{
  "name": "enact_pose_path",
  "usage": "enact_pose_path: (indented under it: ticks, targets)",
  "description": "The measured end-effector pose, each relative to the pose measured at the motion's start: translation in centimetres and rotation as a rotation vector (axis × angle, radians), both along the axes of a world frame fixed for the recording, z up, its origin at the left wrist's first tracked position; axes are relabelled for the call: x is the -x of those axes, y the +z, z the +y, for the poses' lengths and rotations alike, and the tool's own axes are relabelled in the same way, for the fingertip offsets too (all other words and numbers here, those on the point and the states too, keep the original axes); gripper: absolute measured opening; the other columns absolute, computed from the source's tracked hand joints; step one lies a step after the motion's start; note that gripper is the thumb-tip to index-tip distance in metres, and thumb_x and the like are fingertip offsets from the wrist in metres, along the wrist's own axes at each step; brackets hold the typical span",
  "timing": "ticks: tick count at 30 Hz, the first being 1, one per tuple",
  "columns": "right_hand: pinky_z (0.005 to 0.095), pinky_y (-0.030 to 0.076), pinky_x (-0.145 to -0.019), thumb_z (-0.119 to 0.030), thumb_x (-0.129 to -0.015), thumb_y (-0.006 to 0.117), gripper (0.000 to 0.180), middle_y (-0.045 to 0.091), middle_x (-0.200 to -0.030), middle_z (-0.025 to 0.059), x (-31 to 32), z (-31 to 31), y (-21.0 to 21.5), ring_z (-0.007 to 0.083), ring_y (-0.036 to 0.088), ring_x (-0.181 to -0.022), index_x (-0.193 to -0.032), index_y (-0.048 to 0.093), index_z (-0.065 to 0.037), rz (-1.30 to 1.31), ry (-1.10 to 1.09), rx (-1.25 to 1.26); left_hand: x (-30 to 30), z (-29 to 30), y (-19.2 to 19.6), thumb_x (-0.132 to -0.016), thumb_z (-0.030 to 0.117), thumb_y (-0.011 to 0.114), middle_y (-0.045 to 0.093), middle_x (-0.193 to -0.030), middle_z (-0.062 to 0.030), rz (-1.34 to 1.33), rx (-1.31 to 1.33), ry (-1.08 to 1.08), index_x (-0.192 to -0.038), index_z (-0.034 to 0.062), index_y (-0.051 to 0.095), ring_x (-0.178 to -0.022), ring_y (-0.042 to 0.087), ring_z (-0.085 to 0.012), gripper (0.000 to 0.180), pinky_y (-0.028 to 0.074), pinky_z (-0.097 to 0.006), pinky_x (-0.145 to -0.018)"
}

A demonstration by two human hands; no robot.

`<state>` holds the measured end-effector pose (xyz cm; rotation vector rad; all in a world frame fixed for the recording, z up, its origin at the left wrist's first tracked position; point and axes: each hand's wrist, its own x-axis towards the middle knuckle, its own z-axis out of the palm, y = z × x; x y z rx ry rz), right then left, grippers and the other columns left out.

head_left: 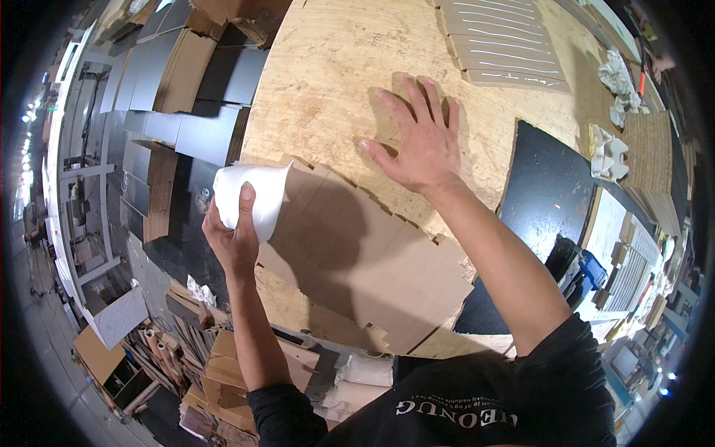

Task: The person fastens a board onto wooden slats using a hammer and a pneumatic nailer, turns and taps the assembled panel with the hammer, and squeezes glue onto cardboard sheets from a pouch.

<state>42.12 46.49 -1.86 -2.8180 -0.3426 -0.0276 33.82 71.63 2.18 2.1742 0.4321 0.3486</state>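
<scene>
The left hand (234,235) grips a curled white sheet (253,195), thumb across its front, fingers wrapped behind, at the left edge of the plywood table (328,67). The right hand (418,141) lies flat and open on the bare wood, 5 fingers spread, holding nothing. Between them a die-cut brown cardboard blank (365,261) covers the near table edge (the right forearm crosses over it). Stacked grey slotted cards (503,45) sit at the far side, a black panel (547,194) lies to the right, and crumpled white rags (618,82) rest beyond it.
</scene>
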Motion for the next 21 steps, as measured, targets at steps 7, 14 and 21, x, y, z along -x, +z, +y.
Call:
enact_pose_path:
  ticks: [7, 14, 21]
  targets:
    - [0.0544, 0.007, -0.110, -0.054, -0.078, 0.054, 0.065, 0.024, -0.144, 0.0082, 0.0, 0.1, 0.0, 0.0299, 0.012, -0.136, -0.134, 0.039, -0.024, -0.022, -0.001, -0.025, 0.9, 0.4, 0.6, -0.084, 0.033, 0.065, 0.064, -0.076, -0.0080, 0.028, -0.019, 0.036, -0.093, -0.0036, 0.064, -0.069, 0.058, -0.0129, 0.037, 0.046, -0.027, -0.064]
    - [0.0528, 0.007, -0.110, -0.053, -0.077, 0.056, 0.064, 0.026, -0.143, 0.0073, 0.1, 0.0, 0.1, 0.0285, 0.014, -0.136, -0.132, 0.042, -0.024, -0.029, -0.013, -0.034, 2.0, 1.2, 1.4, -0.084, 0.032, 0.066, 0.064, -0.076, -0.0063, 0.047, -0.023, 0.034, -0.094, -0.0024, 0.064, -0.069, 0.057, -0.0108, 0.036, 0.045, -0.026, -0.063]
    - [0.0526, 0.009, -0.109, -0.054, -0.076, 0.056, 0.065, 0.027, -0.143, 0.0066, 0.1, 0.1, -0.4, 0.0280, 0.016, -0.135, -0.132, 0.041, -0.024, -0.063, -0.019, -0.011, 3.4, 2.0, 1.8, -0.084, 0.031, 0.066, 0.063, -0.075, -0.0041, 0.064, 0.015, 0.053, -0.094, -0.0025, 0.064, -0.069, 0.055, -0.0079, 0.035, 0.044, -0.023, -0.062]
